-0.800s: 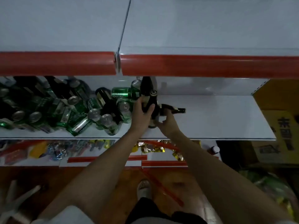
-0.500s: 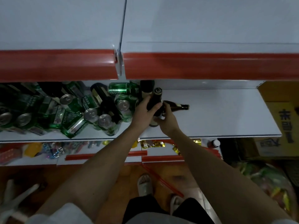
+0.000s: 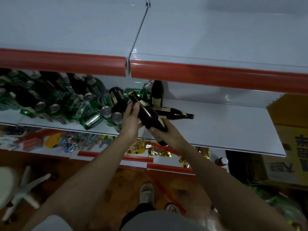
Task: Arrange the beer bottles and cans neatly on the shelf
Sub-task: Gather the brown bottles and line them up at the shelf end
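I see both hands on one brown beer bottle [image 3: 148, 114], tilted, cap far-left, above the shelf [image 3: 225, 129] front edge. Left hand [image 3: 131, 119] fingers wrap its neck; right hand [image 3: 164, 132] cups the base. Another bottle [image 3: 175, 114] lies behind.

A single wide-angle camera on the person's head looks forward and steeply down, close against the shelf [image 3: 225, 130]. The upper shelf board [image 3: 216, 39] fills the top of the view, the forearms run up from the bottom edge, and the floor [image 3: 103, 165] lies beneath.
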